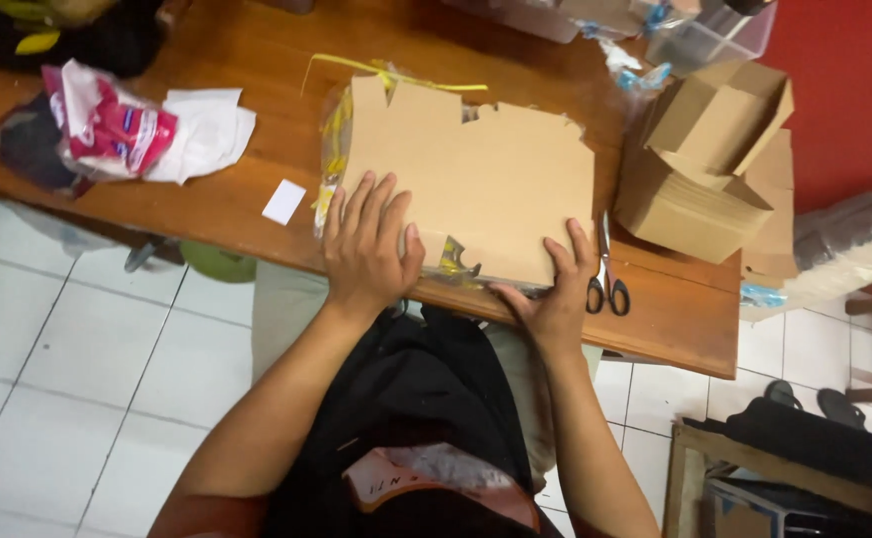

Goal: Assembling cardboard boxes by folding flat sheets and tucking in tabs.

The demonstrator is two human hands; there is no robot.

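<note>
A flat brown cardboard cut-out (496,179) with notched edges lies on a stack wrapped in clear plastic with yellow strapping (334,130), on the wooden table (257,214). My left hand (368,244) rests flat on the cardboard's near left corner, fingers spread. My right hand (556,289) grips the near right corner, fingers over the top and thumb at the edge. Black-handled scissors (605,274) lie just right of my right hand.
Folded cardboard boxes (710,159) are piled at the right end of the table. A pink and white plastic packet (107,125) and white paper (207,130) lie at the left; a small white card (284,201) sits near the edge. Clear containers (695,35) stand behind. White tiled floor below.
</note>
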